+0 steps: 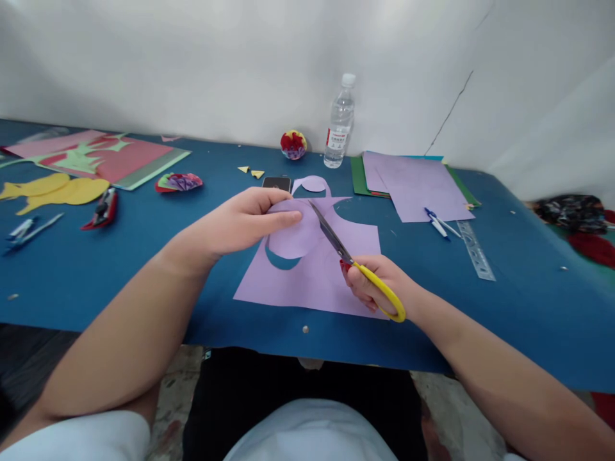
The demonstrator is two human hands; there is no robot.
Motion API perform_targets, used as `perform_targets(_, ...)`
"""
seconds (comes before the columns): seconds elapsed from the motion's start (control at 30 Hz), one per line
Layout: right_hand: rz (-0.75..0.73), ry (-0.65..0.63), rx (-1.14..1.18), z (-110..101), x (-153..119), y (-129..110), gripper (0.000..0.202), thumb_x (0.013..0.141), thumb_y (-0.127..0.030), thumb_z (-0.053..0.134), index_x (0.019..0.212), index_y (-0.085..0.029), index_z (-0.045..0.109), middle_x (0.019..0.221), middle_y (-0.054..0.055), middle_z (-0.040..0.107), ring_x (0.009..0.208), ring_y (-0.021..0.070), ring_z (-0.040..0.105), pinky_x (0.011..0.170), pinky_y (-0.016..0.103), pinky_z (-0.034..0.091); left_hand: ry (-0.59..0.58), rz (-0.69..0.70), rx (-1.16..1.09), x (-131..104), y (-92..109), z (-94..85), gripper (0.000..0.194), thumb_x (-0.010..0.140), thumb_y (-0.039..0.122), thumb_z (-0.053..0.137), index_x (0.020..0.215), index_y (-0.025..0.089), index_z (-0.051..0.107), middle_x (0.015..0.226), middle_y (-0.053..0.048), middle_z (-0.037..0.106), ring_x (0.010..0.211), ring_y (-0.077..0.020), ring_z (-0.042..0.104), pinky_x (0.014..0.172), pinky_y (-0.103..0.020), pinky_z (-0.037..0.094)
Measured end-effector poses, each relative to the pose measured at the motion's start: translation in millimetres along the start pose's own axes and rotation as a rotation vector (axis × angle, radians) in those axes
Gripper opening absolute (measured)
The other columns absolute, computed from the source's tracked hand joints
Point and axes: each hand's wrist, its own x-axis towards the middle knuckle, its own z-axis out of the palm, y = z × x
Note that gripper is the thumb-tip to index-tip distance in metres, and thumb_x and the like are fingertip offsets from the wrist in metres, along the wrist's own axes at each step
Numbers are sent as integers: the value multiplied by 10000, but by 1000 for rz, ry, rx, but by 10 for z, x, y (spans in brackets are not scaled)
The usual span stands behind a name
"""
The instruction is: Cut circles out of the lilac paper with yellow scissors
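My left hand (245, 221) pinches a rounded piece of purple paper (294, 238), thumb on top, above the table. In my right hand (377, 282) is a pair of scissors (336, 242) with a yellow handle, its blades pointing up and left at the edge of that piece. Below both hands lies a larger purple sheet (312, 291) with a curved opening cut into it, blue table showing through. A small purple paper oval (314, 184) and a narrow strip are just beyond my left hand, beside a dark phone (277, 184) that is partly covered.
A water bottle (339, 125) and a colourful paper ball (293, 145) stand near the wall. Stacked paper (418, 182), a pen (437, 224) and a clear ruler (475, 250) lie right. Left are yellow cutouts (57, 191), a red stapler (102, 208) and a folded paper ornament (179, 182).
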Motion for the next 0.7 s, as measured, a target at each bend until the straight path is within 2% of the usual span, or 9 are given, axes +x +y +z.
perform_targets(0.43,-16,-6,30,-12,2,47,749,774,-951,698,728,-229,505,511,-94,412,375,81,411,352,213,347,25,-12,-62,-1,12,5,294,930,457,771,872,171,739,787,-5,646,671,-120,564,566,-215,436)
perform_targets(0.7,14,-10,24,10,-12,3,771,735,-982,695,730,-233,512,493,-97,404,369,86,399,343,221,354,50,-18,-82,-13,48,11,265,929,417,770,832,172,745,754,-1,642,636,-110,561,530,-191,435)
